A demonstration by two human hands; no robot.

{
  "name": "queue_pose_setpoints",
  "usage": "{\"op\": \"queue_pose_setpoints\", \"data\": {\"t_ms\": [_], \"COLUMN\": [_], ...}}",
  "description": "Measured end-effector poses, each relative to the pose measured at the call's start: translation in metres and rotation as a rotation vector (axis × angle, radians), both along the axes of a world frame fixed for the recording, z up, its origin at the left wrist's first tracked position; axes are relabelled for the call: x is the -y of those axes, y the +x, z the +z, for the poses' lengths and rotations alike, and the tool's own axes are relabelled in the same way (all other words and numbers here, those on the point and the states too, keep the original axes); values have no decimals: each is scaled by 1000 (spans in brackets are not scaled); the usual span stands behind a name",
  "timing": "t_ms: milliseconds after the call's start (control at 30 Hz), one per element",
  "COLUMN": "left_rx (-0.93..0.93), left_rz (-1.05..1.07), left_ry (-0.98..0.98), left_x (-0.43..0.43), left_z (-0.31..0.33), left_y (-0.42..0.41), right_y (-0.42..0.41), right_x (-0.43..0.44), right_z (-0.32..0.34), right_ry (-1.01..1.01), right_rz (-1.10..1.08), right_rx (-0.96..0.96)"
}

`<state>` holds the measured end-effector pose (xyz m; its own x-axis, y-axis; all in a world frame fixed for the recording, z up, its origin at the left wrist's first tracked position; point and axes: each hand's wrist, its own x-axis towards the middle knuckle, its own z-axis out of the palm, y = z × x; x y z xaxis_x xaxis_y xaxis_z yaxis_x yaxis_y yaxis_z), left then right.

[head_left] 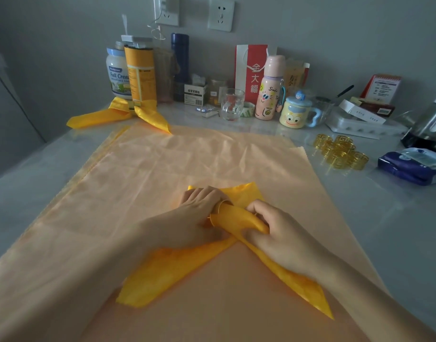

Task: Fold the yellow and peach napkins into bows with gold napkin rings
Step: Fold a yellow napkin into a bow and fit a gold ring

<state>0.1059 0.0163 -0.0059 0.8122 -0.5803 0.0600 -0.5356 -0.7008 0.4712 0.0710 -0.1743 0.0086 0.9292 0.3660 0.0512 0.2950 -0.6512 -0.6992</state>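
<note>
Head view: the left hand curls its fingers round a gold napkin ring. The right hand pinches the rolled middle of the yellow napkin where it comes through that ring. The two hands are almost touching. From the ring, two flat yellow tails splay toward the near edge, one to the left and one under the right wrist, and a short folded part shows beyond the knuckles.

All of this lies on a peach napkin spread flat, with a yellow hem showing along its left edge. Bare marble tabletop runs along both sides of the cloth.

Near the peach napkin's far right corner is a cluster of spare gold rings, well apart from the hands, with a blue tissue pack beside it. At the far left corner a finished yellow bow sits against the tins. Bottles, a glass cup and a cartoon mug line the wall.
</note>
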Motion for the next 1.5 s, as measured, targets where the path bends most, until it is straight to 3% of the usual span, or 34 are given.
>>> {"op": "queue_pose_setpoints", "data": {"t_ms": [67,167,233,333,500,533,600,633,667,733,800,933,1233,1400,1500], "left_rx": [30,33,55,99,195,186,166,152,138,114,63,-3,-71,269,383], "left_rz": [-12,0,-2,-4,5,3,1,6,4,9,37,87,250,187,141], "left_ry": [-11,-16,-13,-15,-48,-46,-37,-32,-37,-72,-119,-154,-137,110,30], "left_x": [-1,-2,0,1,3,4,5,5,5,4,4,7,3,8,6], "left_z": [-1,-2,-1,0,4,4,4,5,4,5,7,8,9,-1,-12], "left_y": [-1,-1,0,-1,-5,-6,-7,-8,-8,-9,-10,-4,-1,-9,-9], "right_y": [0,18,36,53,60,60,54,52,48,41,39,40,37,37,36], "right_x": [5,14,17,13,6,5,2,0,-2,-8,-10,-16,-12,-9,-8], "right_z": [6,19,20,13,16,14,11,10,12,23,26,14,-7,-12,-12], "right_ry": [-6,137,68,-44,75,15,-166,-187,-144,12,0,-41,119,166,154], "right_rz": [61,-105,-190,-184,-136,-132,-142,-130,-100,14,89,98,-78,-37,0], "right_rx": [-71,-66,-37,-150,-176,-105,257,422,455,171,-76,-39,102,148,142]}}
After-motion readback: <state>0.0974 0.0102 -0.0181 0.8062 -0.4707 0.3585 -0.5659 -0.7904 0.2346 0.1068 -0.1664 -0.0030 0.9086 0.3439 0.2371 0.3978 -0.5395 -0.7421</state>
